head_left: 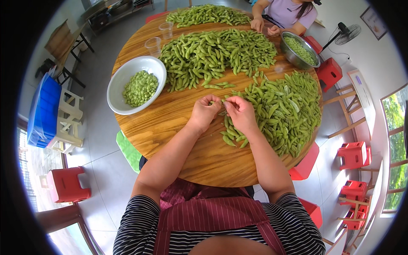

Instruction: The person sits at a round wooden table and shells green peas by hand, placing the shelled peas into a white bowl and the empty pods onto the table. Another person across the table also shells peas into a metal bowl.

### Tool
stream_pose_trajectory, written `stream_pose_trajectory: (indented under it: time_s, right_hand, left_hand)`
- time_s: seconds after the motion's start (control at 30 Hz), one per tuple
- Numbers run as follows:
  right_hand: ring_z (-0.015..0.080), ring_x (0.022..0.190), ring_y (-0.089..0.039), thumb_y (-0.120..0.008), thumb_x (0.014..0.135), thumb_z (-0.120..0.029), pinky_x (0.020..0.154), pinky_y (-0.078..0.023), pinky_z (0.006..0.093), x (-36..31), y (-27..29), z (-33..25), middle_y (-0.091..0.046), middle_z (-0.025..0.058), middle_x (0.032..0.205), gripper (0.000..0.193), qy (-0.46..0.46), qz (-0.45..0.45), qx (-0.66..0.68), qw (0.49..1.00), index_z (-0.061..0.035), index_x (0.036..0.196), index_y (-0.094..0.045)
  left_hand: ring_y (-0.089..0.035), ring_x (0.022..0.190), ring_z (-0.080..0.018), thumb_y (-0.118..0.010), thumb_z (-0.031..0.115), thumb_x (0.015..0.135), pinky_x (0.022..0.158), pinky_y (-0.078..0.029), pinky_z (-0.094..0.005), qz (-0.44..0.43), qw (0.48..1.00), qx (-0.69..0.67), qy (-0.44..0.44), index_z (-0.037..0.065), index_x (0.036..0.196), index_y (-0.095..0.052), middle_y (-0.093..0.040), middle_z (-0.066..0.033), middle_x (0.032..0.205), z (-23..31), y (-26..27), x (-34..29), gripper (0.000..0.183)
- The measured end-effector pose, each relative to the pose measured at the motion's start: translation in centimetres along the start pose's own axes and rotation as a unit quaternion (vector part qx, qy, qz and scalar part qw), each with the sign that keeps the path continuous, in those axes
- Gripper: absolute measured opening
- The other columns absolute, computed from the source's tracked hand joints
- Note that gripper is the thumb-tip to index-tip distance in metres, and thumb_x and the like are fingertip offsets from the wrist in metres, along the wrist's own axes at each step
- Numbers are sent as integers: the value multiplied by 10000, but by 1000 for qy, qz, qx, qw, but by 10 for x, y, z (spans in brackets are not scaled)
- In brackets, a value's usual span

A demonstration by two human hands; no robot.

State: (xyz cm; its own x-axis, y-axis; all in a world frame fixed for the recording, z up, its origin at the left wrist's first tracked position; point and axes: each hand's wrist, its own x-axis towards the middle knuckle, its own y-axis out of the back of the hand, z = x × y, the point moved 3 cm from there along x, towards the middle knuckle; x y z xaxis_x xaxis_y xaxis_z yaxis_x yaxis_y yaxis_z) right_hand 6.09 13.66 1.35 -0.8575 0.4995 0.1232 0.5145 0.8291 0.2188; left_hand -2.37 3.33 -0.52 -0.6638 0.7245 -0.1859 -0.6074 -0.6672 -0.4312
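Observation:
My left hand [205, 112] and my right hand [240, 113] meet over the near middle of the round wooden table [170, 131]. Between their pinched fingertips is a small green soybean pod [224, 99], mostly hidden by the fingers. Beside my right hand spreads a heap of pods [282, 110], some of which look flat. Beyond both hands lies a larger mound of plump pods [212, 51], with a few strays at its near edge. To the left, a white bowl [115, 87] holds loose shelled green beans [140, 88].
Across the table a person [289, 15] has both hands by a metal bowl [315, 60] of shelled beans. Another pod pile [208, 15] lies at the far edge. Two clear plastic cups [153, 46] stand behind the white bowl. Red stools [329, 73] surround the table.

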Motion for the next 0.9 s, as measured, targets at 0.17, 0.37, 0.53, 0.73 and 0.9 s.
stream_pose_trajectory:
  time_s: [0.17,0.37,0.53,0.73,0.9]
  right_hand:
    - [64,621,-499,-583,846,-169,555,-451,217,0,-2,10,-565,10,722,164,-138,0,211,968,-9,881,-574]
    - [88,622,-477,-590,835,-184,559,-423,218,1,-1,19,-537,13,734,147,-213,-18,366,906,-50,885,-562]
    - [93,613,-470,-567,834,-145,539,-410,228,0,0,15,-538,22,731,96,-243,-22,422,873,-54,858,-550]
    - [74,582,-445,-564,835,-153,504,-381,212,0,1,10,-520,6,683,117,-204,19,329,922,-36,840,-557]
    - [42,542,-419,-557,848,-146,487,-353,198,-3,1,-6,-500,-23,617,145,-75,29,78,994,-10,803,-575]
  left_hand:
    - [-384,501,-11,-554,58,830,441,-304,-164,-5,994,85,-64,55,828,-546,-504,47,677,6,-5,-4,9]
    - [-467,658,-25,-544,35,837,585,-393,-164,-31,991,104,-83,33,847,-552,-544,28,766,2,-5,-3,13]
    - [-490,699,-40,-540,26,840,629,-414,-175,-53,988,114,-88,25,853,-552,-554,15,795,1,-5,-3,18]
    - [-433,575,-35,-576,77,837,494,-350,-172,-67,998,8,-16,68,837,-543,-523,30,714,-1,-7,-3,34]
    - [-345,482,-50,-624,194,825,409,-264,-181,-120,990,-56,50,112,808,-517,-450,40,620,-1,-8,-4,136]
